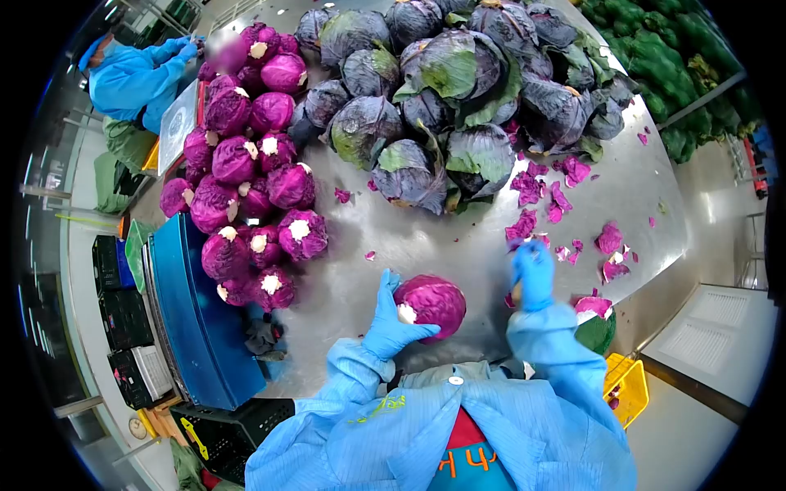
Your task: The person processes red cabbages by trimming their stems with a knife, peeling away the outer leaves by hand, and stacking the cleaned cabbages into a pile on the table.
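In a blue glove, my left hand grips a trimmed red cabbage low over the metal table, thumb and fingers around its left side, near the pale cut stem. My right hand, also gloved in blue, is closed in a fist to the right of that cabbage and apart from it. Whatever it holds is blurred; a small brownish bit shows by its lower left side. Loose purple leaf scraps lie just beyond the right hand. Untrimmed red cabbages with dark outer leaves are heaped ahead of both hands.
Trimmed red cabbages are piled on the left of the metal table. Beside them stand blue panels. A yellow basket is at lower right, green net sacks at upper right. Another person works at upper left.
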Tool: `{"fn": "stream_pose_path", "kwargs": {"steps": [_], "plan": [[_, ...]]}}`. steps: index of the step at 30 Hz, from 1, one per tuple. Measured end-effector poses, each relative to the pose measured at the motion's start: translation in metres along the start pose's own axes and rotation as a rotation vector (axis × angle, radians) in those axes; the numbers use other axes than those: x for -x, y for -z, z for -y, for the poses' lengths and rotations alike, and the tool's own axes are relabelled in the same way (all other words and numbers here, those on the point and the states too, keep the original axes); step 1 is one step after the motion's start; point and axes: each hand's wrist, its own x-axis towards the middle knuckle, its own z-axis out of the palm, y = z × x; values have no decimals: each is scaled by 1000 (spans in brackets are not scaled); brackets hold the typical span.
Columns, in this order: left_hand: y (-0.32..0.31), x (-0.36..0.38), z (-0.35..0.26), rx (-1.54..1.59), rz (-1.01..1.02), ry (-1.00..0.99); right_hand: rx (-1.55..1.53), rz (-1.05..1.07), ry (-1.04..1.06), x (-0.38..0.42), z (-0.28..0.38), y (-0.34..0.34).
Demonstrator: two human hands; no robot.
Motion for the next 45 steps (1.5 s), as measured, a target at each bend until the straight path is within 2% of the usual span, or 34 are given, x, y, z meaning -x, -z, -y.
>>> {"fn": "stream_pose_path", "kwargs": {"steps": [1,3,5,6,8,9,11,12,13,15,16,19,20,23,25,28,33,36,38,41,42,43,45], "plan": [[-2,0,2,-84,37,-39,-54,-67,88,-14,22,9],[-8,2,1,-186,86,-39,115,-114,181,-27,67,28],[-14,1,-4,-226,113,-60,445,-128,274,-17,77,30],[-15,-2,-8,-237,156,-131,609,-126,323,-14,79,29],[-15,-10,-17,-260,235,-271,459,307,204,15,67,3],[-17,-15,-21,-300,274,-330,689,451,177,29,68,-12],[-22,-23,-27,-393,351,-448,812,725,259,41,57,-33],[-24,-23,-26,-467,364,-476,769,845,268,34,46,-32],[-24,-21,-32,-514,317,-418,722,959,277,27,40,-32],[-26,-15,-44,-601,233,-314,750,980,273,15,41,-24],[-32,-7,-33,-576,101,-175,770,985,268,12,43,-20],[-57,3,-8,-172,-93,-50,853,1026,300,8,54,-15],[-64,1,-2,-403,-78,-75,966,995,411,8,51,-12],[-76,2,-39,-638,-119,-179,1265,821,494,19,56,-10],[-82,1,-44,-725,-105,-206,1282,784,559,19,44,0],[-89,1,-35,-796,-74,-200,1236,734,577,24,40,9],[-80,-4,-32,-745,-34,-289,1132,623,597,29,20,14],[-70,-6,-25,-695,-11,-338,1093,446,598,29,2,33],[-58,-10,-21,-559,6,-320,1111,402,495,28,-11,58],[-36,-21,-15,-510,38,-174,1072,288,353,39,-28,68],[-29,-23,-23,-604,46,-136,1018,225,288,41,-31,60],[-23,-24,-22,-528,33,-102,961,162,224,42,-33,52],[-15,-22,-16,-376,8,-33,606,201,-90,51,-21,30]]}}
